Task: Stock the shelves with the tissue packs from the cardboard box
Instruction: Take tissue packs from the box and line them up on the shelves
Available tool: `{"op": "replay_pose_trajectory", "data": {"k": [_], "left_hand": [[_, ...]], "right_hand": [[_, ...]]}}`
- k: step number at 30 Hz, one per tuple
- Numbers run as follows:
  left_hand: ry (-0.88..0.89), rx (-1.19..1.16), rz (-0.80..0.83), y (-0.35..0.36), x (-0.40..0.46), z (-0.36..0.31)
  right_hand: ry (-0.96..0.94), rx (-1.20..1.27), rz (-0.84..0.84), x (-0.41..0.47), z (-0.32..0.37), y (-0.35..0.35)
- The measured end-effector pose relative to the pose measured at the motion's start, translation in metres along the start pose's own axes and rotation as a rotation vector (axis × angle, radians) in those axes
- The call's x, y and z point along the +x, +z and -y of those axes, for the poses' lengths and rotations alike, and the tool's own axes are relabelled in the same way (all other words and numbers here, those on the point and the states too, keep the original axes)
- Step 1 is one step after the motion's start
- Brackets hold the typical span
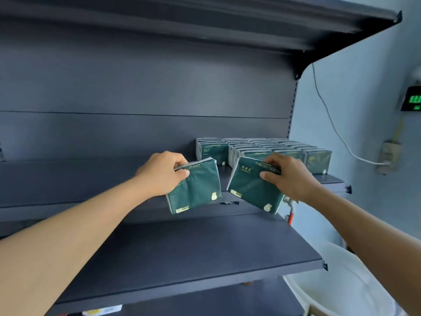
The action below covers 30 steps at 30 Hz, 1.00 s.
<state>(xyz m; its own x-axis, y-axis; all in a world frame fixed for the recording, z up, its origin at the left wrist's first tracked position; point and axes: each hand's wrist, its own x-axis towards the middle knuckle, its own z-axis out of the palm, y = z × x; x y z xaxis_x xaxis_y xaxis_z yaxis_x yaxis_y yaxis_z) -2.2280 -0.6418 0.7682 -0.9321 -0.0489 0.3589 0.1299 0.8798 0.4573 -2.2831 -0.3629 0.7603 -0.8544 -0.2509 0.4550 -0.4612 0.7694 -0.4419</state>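
My left hand (163, 173) grips a dark green tissue pack (198, 190) by its top edge, held in the air in front of the middle shelf (68, 179). My right hand (286, 176) holds a second green tissue pack (248, 190), tilted, just in front of the stocked packs. Several rows of matching green packs (273, 150) stand upright at the right end of that shelf, against the back panel. The cardboard box is out of view.
The dark grey shelf unit has a top shelf (296, 30) overhead and a lower shelf (205, 258) jutting out under my arms. Right of the unit are a blue wall, a white cable (330, 124), a wall socket (388, 156) and a white bin (346, 286).
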Motion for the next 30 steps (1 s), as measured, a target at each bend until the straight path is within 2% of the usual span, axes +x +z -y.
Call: {"op": "replay_pose_trajectory", "data": {"k": [15,24,30], "left_hand": [[-0.157,0.127,-0.010,0.019,0.116,0.045],[-0.178,0.117,-0.011,0.034,0.150,0.067],[-0.165,0.112,-0.004,0.040,0.159,0.075]], "right_hand": [[-0.138,0.005,0.113,0.217,-0.010,0.086],[-0.172,-0.186,0.250,0.266,-0.034,0.126],[-0.298,-0.507,0.160,0.268,-0.037,0.137]]}}
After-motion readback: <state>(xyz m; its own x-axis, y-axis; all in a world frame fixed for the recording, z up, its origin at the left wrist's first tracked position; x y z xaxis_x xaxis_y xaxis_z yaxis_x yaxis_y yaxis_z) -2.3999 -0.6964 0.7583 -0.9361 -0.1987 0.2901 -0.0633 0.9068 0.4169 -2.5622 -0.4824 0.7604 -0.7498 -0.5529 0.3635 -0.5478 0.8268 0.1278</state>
